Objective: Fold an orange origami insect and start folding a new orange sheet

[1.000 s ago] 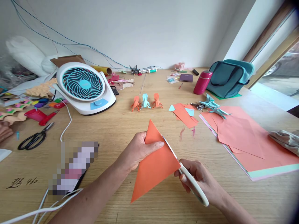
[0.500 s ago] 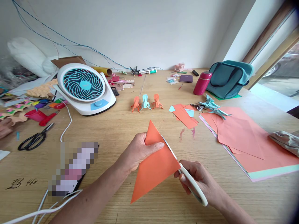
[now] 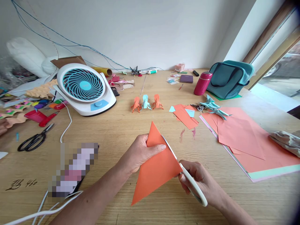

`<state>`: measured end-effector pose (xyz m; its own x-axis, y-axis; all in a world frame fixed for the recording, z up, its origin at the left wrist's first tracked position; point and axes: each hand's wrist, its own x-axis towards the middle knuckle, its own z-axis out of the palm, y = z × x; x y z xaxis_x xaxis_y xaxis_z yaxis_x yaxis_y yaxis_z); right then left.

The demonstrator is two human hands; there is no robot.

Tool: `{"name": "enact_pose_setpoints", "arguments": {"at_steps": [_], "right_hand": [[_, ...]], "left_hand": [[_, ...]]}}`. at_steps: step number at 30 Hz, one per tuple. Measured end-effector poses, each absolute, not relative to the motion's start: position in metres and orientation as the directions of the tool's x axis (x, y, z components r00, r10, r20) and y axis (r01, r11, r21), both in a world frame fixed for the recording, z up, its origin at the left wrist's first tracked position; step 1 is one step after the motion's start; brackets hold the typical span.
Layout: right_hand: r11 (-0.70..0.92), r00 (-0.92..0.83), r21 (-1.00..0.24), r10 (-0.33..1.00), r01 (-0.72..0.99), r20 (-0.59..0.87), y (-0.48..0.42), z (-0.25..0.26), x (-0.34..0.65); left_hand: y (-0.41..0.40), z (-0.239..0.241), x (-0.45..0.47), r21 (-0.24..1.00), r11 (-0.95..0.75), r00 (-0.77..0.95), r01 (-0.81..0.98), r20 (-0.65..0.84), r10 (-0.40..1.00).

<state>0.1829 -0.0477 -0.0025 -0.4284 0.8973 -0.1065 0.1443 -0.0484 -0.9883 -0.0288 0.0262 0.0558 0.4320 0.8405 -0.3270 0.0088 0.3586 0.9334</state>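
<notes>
An orange sheet of paper [image 3: 156,175], triangular in outline, is pinched by my left hand [image 3: 142,153], thumb on top and the other fingers hidden underneath. My right hand [image 3: 199,179] grips white-handled scissors [image 3: 193,184]. Their blade lies along the paper's right edge, and part of the scissors is hidden behind the sheet. Beyond my hands stand three small folded paper figures: an orange one [image 3: 136,105], a light blue one [image 3: 145,102] and another orange one [image 3: 157,102].
Orange and blue paper scraps [image 3: 185,116] lie ahead, with stacked coloured sheets [image 3: 241,137] on the right. A fan [image 3: 84,87], black scissors [image 3: 36,139] and a pixelated item [image 3: 73,170] are on the left. A pink bottle [image 3: 203,83] stands by a teal bag [image 3: 229,79].
The top of the paper and my left hand have shifted very slightly right. My grip on the paper and the scissors is unchanged.
</notes>
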Motion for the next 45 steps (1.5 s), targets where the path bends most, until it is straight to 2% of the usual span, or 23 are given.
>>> {"name": "enact_pose_setpoints", "arguments": {"at_steps": [10, 13, 15, 17, 20, 22, 25, 29, 35, 37, 38, 40, 41, 43, 45], "right_hand": [[-0.026, -0.389, -0.982, 0.916, 0.186, -0.098, -0.045, -0.002, 0.181], [-0.037, -0.294, -0.962, 0.948, 0.271, -0.119, -0.041, -0.001, 0.187], [-0.016, -0.214, -0.919, 0.971, 0.394, -0.109, -0.036, 0.001, 0.195], [0.018, -0.124, -0.828, 0.990, 0.560, -0.063, -0.029, 0.002, 0.207], [0.038, 0.032, -0.581, 0.994, 0.813, 0.109, -0.018, -0.004, 0.229], [-0.033, 0.117, -0.387, 0.974, 0.921, 0.196, -0.011, -0.011, 0.244], [-0.215, 0.251, -0.199, 0.952, 0.956, 0.175, -0.005, -0.021, 0.264], [-0.334, 0.340, -0.073, 0.933, 0.940, 0.113, -0.002, -0.026, 0.279], [-0.360, 0.360, -0.021, 0.929, 0.933, 0.081, -0.002, -0.024, 0.284], [-0.371, 0.374, -0.046, 0.919, 0.927, 0.122, -0.003, -0.022, 0.278], [-0.355, 0.367, -0.100, 0.917, 0.930, 0.159, -0.004, -0.019, 0.272], [-0.220, 0.303, -0.314, 0.921, 0.923, 0.244, -0.007, -0.012, 0.255], [-0.079, 0.229, -0.469, 0.935, 0.880, 0.271, -0.009, -0.008, 0.245], [0.156, 0.018, -0.738, 0.975, 0.657, 0.222, -0.014, -0.001, 0.223], [0.194, -0.183, -0.884, 0.975, 0.425, 0.126, -0.019, 0.002, 0.204]], "left_hand": [[0.026, 0.056, -0.028, 0.939, 0.345, 0.427, 0.004, -0.314, 0.848], [0.026, 0.059, -0.027, 0.951, 0.310, 0.416, -0.019, -0.274, 0.867], [0.026, 0.062, -0.027, 0.956, 0.293, 0.414, -0.036, -0.252, 0.874], [0.027, 0.064, -0.028, 0.957, 0.286, 0.410, -0.041, -0.245, 0.879], [0.029, 0.064, -0.029, 0.956, 0.289, 0.388, -0.058, -0.245, 0.888], [0.032, 0.062, -0.030, 0.949, 0.302, 0.367, -0.088, -0.251, 0.896], [0.036, 0.057, -0.031, 0.933, 0.333, 0.337, -0.135, -0.272, 0.901], [0.041, 0.051, -0.031, 0.912, 0.375, 0.291, -0.166, -0.319, 0.902], [0.047, 0.043, -0.029, 0.910, 0.349, 0.248, -0.222, -0.294, 0.923], [0.048, 0.040, -0.028, 0.906, 0.343, 0.246, -0.249, -0.283, 0.927], [0.048, 0.038, -0.027, 0.899, 0.345, 0.249, -0.269, -0.281, 0.927], [0.046, 0.035, -0.025, 0.882, 0.353, 0.260, -0.314, -0.277, 0.925], [0.045, 0.034, -0.023, 0.873, 0.356, 0.266, -0.333, -0.275, 0.924], [0.041, 0.032, -0.020, 0.864, 0.351, 0.266, -0.361, -0.265, 0.927], [0.037, 0.030, -0.015, 0.869, 0.323, 0.247, -0.375, -0.243, 0.938]]}}
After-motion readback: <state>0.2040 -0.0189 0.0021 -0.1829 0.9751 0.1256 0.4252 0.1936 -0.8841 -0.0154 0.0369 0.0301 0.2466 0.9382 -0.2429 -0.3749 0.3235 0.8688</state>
